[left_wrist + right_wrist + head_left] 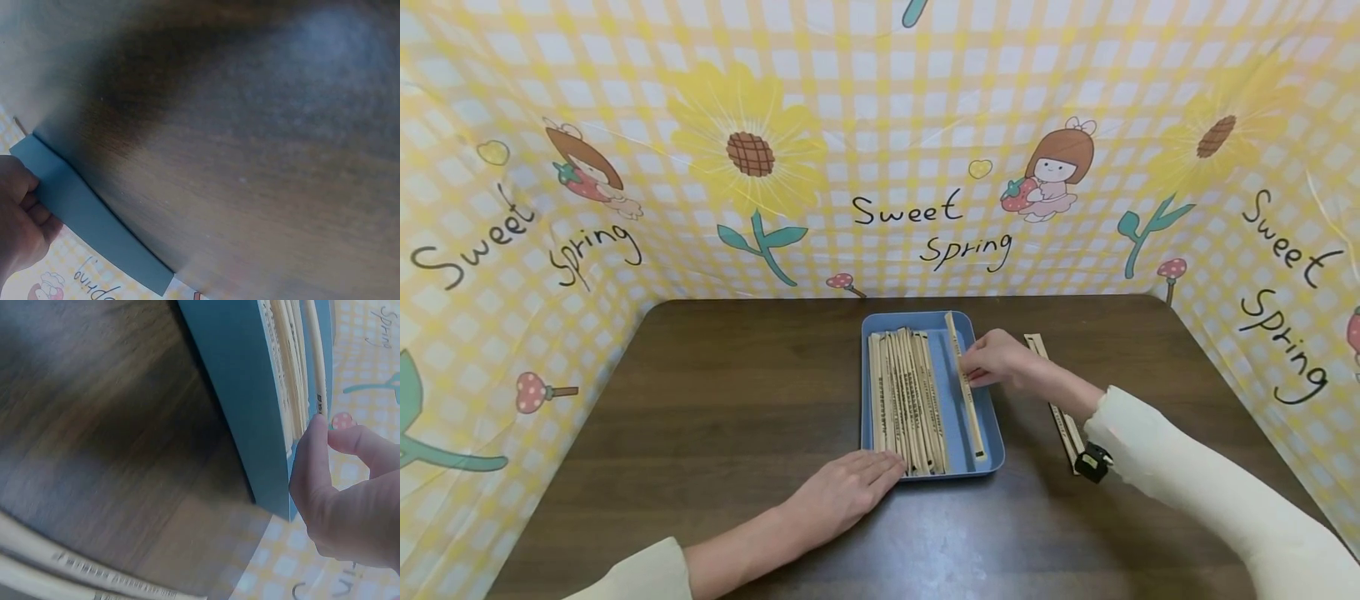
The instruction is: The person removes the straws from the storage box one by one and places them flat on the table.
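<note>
A blue tray [865,392] on the table holds a row of paper-wrapped chopsticks [898,400], thin tan packets with dark print, in its left part. My right hand [996,358] pinches one more packet [968,408] between thumb and fingertips, at the tray's right side; the right wrist view shows the pinch on this packet [317,369]. At the tray's near left corner, my left hand [850,492] holds the rim, its fingers over the edge. In the left wrist view this hand [22,219] lies against the tray's wall [94,219].
A few more wrapped packets [1067,433] lie on the brown table [737,400] right of the tray, partly under my right forearm. A yellow checked cloth [865,125] with printed flowers surrounds the table at the back and sides.
</note>
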### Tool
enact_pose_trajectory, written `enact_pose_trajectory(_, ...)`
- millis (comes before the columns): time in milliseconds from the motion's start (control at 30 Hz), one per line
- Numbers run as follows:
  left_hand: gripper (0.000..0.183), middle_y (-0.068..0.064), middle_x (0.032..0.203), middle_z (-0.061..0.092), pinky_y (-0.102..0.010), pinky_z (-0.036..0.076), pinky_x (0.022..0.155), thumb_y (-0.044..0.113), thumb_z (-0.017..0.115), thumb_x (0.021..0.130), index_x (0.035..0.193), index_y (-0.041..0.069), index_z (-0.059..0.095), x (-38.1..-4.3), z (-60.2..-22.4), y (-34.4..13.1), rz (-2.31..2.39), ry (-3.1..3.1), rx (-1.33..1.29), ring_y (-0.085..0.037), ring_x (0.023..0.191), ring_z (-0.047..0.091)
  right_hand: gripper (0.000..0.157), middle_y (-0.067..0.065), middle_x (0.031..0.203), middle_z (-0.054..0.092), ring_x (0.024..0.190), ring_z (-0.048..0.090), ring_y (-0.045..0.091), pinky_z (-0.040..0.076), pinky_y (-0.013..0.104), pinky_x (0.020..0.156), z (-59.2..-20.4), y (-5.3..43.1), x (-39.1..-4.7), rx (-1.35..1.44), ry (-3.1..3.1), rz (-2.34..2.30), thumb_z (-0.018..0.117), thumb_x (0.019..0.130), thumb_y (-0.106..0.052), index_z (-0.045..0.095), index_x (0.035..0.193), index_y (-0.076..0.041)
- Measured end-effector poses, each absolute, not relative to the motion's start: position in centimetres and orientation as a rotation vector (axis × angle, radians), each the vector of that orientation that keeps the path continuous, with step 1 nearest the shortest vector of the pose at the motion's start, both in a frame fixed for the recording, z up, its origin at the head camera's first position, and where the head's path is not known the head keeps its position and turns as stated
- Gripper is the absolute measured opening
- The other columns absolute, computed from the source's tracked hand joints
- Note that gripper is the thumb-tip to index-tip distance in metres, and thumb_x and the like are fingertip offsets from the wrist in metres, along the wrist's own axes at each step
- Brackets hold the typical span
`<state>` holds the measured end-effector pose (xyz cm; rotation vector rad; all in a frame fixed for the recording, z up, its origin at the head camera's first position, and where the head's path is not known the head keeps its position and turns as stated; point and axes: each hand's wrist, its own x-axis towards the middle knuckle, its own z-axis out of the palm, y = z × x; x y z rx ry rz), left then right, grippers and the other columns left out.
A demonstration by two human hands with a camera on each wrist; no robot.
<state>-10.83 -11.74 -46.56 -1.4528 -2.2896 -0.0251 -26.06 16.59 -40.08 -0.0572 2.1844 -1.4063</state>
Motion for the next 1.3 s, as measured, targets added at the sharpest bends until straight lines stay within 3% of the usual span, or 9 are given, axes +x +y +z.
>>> enact_pose_trajectory(400,0.037,-0.013,0.125,0.066,-0.034,0.050,0.098,0.005,0.047,0.095,0.128,-0.001,0.064,-10.7,-46.5,-11.7,-0.017,-2.322,-1.455,-0.022,0.116,0.062,0.034,0.020,0.110,0.059,0.082,0.063,0.020,0.059,0.031,0.081,-39.9,21.0,-26.1,0.001,2.208,-1.403,0.057,0.090,0.001,0.057,0.118,0.020)
enact_pose_trajectory(600,0.039,-0.013,0.125,0.066,-0.034,0.050,0.098,0.006,0.042,0.097,0.128,-0.002,0.064,-10.7,-46.6,-11.8,-0.035,-2.313,-1.463,-0.022,0.116,0.063,0.027,0.021,0.108,0.059,0.082,0.066,0.018,0.059,0.032,0.081,-40.2,23.4,-25.8,0.017,2.240,-1.372,0.054,0.092,0.002,0.060,0.112,0.018)
enact_pose_trajectory(833,0.037,-0.013,0.126,0.066,-0.034,0.050,0.099,0.004,0.054,0.094,0.129,-0.002,0.064,-10.8,-46.6,-11.8,-0.015,-2.327,-1.464,-0.022,0.118,0.062,0.033,0.022,0.107,0.062,0.085,0.068,0.019,0.059,0.033,0.081,-40.3,26.0,-25.4,0.010,2.263,-1.346,0.052,0.094,0.000,0.057,0.119,0.022)
enact_pose_trajectory(1167,0.044,-0.013,0.122,0.068,-0.034,0.052,0.096,0.006,0.029,0.102,0.125,-0.002,0.066,-10.7,-46.4,-11.7,-0.051,-2.293,-1.450,-0.022,0.114,0.064,0.035,0.015,0.094,0.065,0.079,0.066,0.015,0.059,0.030,0.078,-41.0,28.7,-25.5,0.064,2.246,-1.352,0.053,0.095,0.002,0.052,0.120,0.026)
enact_pose_trajectory(1300,0.046,-0.013,0.122,0.068,-0.034,0.052,0.097,0.006,0.026,0.104,0.125,-0.002,0.066,-10.8,-46.5,-11.7,-0.043,-2.286,-1.449,-0.022,0.114,0.064,0.034,0.012,0.088,0.065,0.076,0.067,0.014,0.059,0.029,0.077,-41.3,29.4,-25.3,0.084,2.242,-1.356,0.052,0.093,0.003,0.053,0.118,0.026)
